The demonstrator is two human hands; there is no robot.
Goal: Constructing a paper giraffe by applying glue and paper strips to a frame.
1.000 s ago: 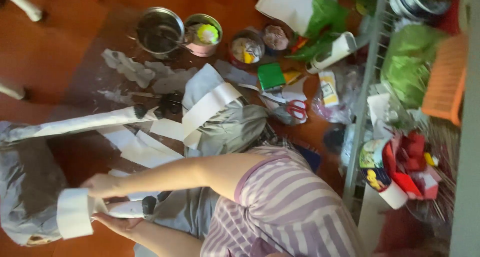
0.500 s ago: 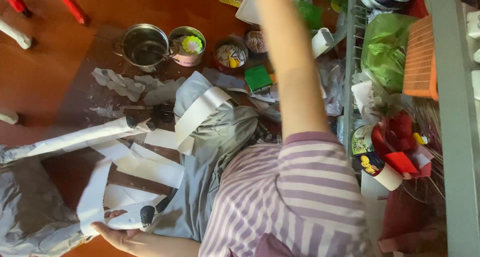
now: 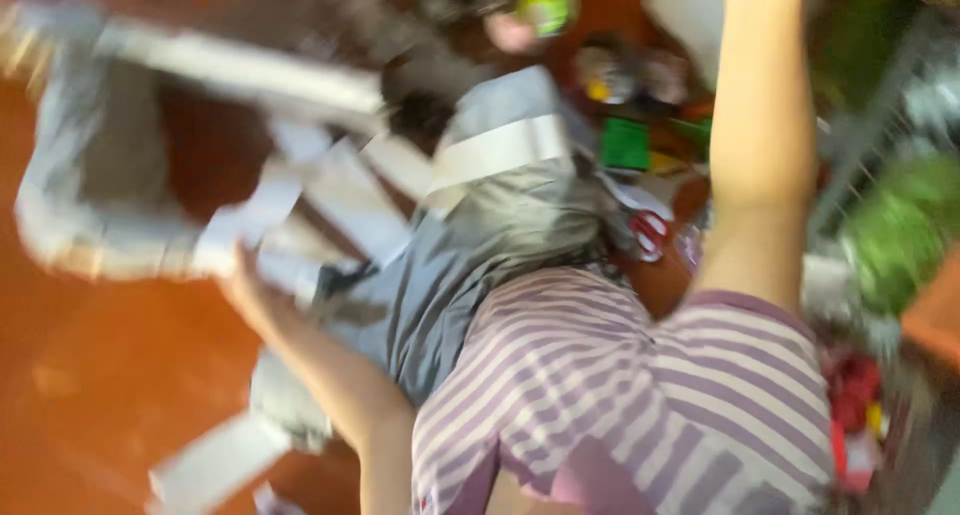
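The view is badly blurred by motion. My left hand [image 3: 245, 287] reaches to the lower left and grips the end of a white strip [image 3: 228, 245] lying over crumpled grey fabric [image 3: 440, 275]. More white strips [image 3: 490, 150] cross the fabric. My right arm [image 3: 760, 125] stretches straight up past the top edge, so that hand is hidden. My purple striped shirt [image 3: 640, 405] fills the lower middle.
Red-handled scissors [image 3: 650, 230], a green box [image 3: 625, 143] and a small bowl [image 3: 530, 10] lie on the reddish wooden floor [image 3: 100, 375]. On the right stands a wire rack [image 3: 850, 175] with a green bag [image 3: 900, 235]. Another white strip [image 3: 215, 460] lies at the lower left.
The view swung left and blurred. My left hand moved up along the white strips. My right arm stays raised, reaching out of the top of the view.
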